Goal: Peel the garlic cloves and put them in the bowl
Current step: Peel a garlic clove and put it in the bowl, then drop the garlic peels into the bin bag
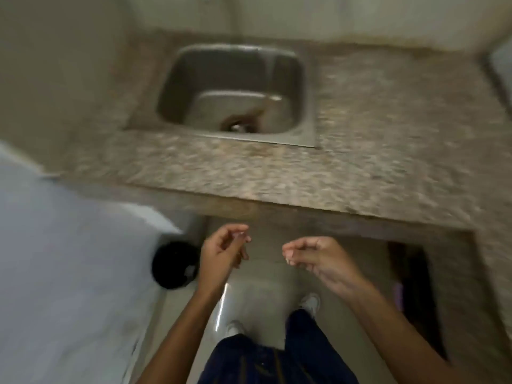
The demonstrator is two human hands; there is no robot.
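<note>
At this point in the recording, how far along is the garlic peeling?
No progress can be judged: no garlic or bowl is in view. The person stands facing a speckled stone counter with a steel sink, left hand and right hand loosely curled, apparently empty, though blur hides detail. Peeling and bowling cannot be confirmed.

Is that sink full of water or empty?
Empty. The sink shows its bare metal bottom and drain, with only a brown streak; no standing water.

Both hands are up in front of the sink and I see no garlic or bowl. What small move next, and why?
Probably look along the counter to find them. The left hand and right hand hang loosely curled and seem empty, though blur hides small bits. The sink shows only a dark smear by the drain.
</note>
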